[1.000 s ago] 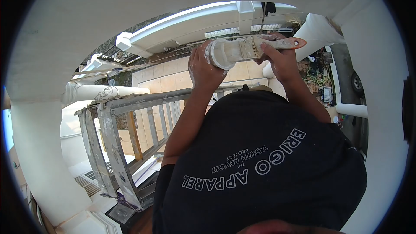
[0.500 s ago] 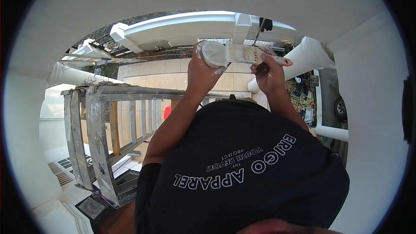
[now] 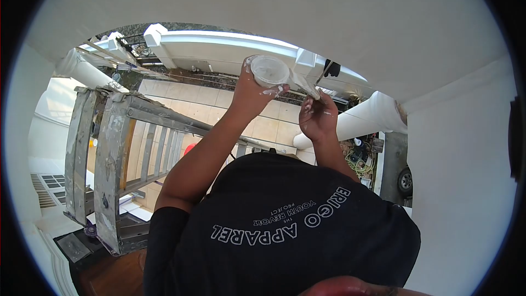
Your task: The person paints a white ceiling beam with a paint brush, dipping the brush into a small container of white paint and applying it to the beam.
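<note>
My left hand (image 3: 249, 96) is closed around a small round plastic tub (image 3: 269, 71) with whitish paint inside, held out in front of my chest. White smears mark the thumb and fingers. Just right of the tub, my right hand (image 3: 319, 118) grips a paintbrush (image 3: 304, 85) by its handle, palm turned up. The brush now shows nearly edge-on, its bristle end close beside the tub's rim. My fingers cover most of the handle.
A paint-spattered ladder (image 3: 112, 159) stands close on my left. White walls and a ceiling (image 3: 263, 0) curve close around and above me. Far below lie a tiled floor (image 3: 211, 98), a white column (image 3: 356, 120), coiled hoses (image 3: 359, 165) and a vehicle wheel (image 3: 405, 181).
The paintbrush has turned from lying flat and level to slanting edge-on. My right hand has moved left and down in view, its palm rolled upward. The head view has shifted slightly.
</note>
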Demonstrator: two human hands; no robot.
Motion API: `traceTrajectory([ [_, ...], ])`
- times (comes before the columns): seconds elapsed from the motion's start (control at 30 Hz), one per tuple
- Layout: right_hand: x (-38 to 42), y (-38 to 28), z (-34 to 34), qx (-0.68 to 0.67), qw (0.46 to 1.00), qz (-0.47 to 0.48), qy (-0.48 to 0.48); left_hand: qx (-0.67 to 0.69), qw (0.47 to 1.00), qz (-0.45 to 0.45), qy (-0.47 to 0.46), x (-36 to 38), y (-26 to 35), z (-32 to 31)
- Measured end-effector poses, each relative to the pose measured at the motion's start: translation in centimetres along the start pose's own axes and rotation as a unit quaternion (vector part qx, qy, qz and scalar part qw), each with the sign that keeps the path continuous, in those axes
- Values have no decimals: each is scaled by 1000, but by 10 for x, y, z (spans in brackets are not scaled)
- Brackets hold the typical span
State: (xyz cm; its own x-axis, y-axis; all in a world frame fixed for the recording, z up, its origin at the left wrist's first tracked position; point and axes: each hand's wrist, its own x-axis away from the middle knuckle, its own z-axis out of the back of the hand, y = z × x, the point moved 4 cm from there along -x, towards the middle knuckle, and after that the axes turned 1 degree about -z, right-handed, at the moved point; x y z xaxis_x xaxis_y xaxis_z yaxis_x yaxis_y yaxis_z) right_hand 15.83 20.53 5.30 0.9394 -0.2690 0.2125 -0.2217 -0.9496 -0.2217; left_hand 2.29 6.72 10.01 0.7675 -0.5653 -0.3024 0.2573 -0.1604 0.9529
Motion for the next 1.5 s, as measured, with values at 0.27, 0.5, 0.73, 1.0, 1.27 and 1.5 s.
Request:
traceTrajectory([
  [0.27,-8,-19,-34,-52,997,17,-60,308,920,240,-41,-10,27,-4],
  [0.5,-25,-49,-90,-26,994,67,-85,164,971,130,-116,-39,25,9],
  [0.73,-60,-141,-249,369,851,327,-179,163,975,110,-107,-54,48,46],
  [1.0,-89,-153,-468,668,577,430,-187,232,969,58,-53,-61,37,63],
  [1.27,-34,-144,-647,788,194,571,-128,225,973,38,-37,-63,37,64],
  [1.5,-72,-72,-558,796,-281,528,-97,237,970,29,-36,-60,38,64],
])
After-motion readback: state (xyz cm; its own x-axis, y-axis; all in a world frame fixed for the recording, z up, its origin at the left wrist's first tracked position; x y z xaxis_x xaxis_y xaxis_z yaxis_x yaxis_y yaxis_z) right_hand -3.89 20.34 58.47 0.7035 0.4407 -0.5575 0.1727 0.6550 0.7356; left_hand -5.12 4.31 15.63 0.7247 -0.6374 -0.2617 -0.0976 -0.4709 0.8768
